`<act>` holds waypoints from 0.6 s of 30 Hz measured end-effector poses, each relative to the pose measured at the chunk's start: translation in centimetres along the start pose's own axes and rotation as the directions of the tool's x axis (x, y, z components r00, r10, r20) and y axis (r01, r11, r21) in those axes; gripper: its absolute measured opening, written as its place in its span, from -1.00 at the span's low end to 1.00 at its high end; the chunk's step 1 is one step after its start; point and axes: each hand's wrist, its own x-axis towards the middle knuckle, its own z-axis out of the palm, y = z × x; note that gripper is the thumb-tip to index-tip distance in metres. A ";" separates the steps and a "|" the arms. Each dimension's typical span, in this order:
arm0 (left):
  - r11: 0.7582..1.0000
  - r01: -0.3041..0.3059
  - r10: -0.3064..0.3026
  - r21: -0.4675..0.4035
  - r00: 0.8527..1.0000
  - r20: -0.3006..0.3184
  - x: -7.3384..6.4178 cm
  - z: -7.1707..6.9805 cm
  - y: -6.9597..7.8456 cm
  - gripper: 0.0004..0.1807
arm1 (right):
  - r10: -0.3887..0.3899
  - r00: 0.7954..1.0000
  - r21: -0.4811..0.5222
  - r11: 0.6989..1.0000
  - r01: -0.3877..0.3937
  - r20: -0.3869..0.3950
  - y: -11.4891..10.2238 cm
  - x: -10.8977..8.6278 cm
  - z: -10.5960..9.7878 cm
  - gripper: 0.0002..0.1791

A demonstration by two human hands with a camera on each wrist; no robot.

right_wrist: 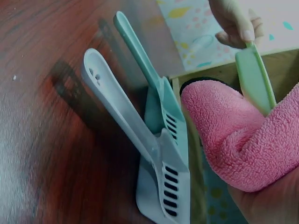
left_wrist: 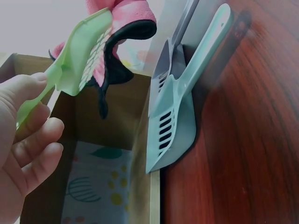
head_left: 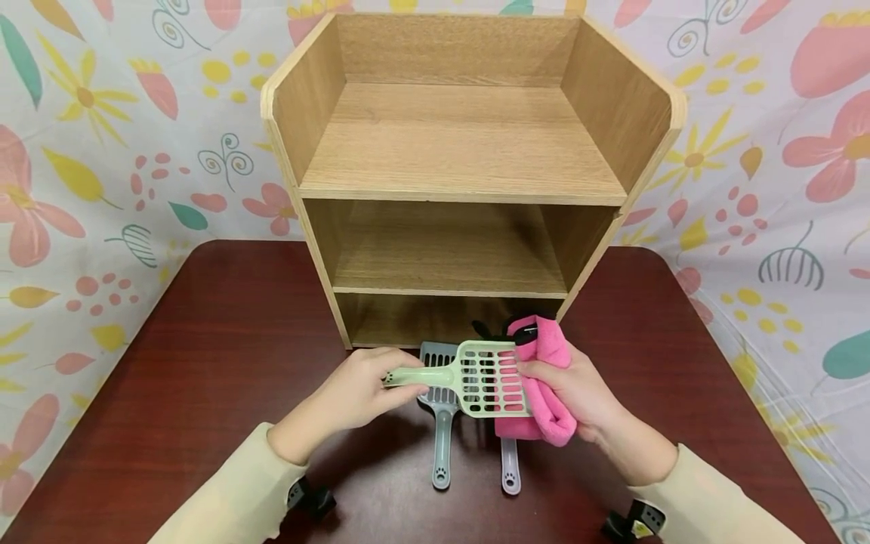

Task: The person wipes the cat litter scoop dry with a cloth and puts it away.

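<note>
My left hand [head_left: 367, 384] pinches the handle of a light green litter scoop [head_left: 440, 375] between thumb and fingers, holding it sideways above the table. Around a bunched pink plush cloth [head_left: 549, 415] with black trim, my right hand [head_left: 587, 393] is curled, the cloth up against the scoop's slotted head. Black trim of the cloth hangs beside the slots in the left wrist view. Below lie a blue-green litter scoop [head_left: 442, 446] and a pale lilac litter scoop [head_left: 510, 467], handles toward me. The cloth hides most of the lilac one in the head view.
A wooden shelf unit [head_left: 462, 195] with three levels stands at the back of the dark red-brown table [head_left: 224, 355]. The heads of the two lying scoops are close to its bottom front edge. A patterned curtain [head_left: 102, 189] hangs behind and at both sides.
</note>
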 end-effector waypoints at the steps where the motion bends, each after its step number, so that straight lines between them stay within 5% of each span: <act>1: 1.000 0.004 -0.004 -0.005 1.000 -0.004 0.0 -0.1 -0.1 -0.80 | -0.010 1.000 -0.015 1.000 0.009 -0.020 -0.1 -0.1 -0.2 -0.85; 6: 0.998 0.039 -0.042 -0.046 0.998 -0.047 -0.2 -0.8 -0.2 -0.79 | -0.012 0.995 -0.015 1.000 0.011 -0.095 -0.5 -0.7 -1.3 -0.89; 18: 0.987 0.140 -0.152 -0.073 0.968 -0.202 0.7 -4.3 0.9 -0.72 | -0.007 0.997 -0.074 0.997 0.002 -0.076 -0.5 -1.4 -2.6 -0.79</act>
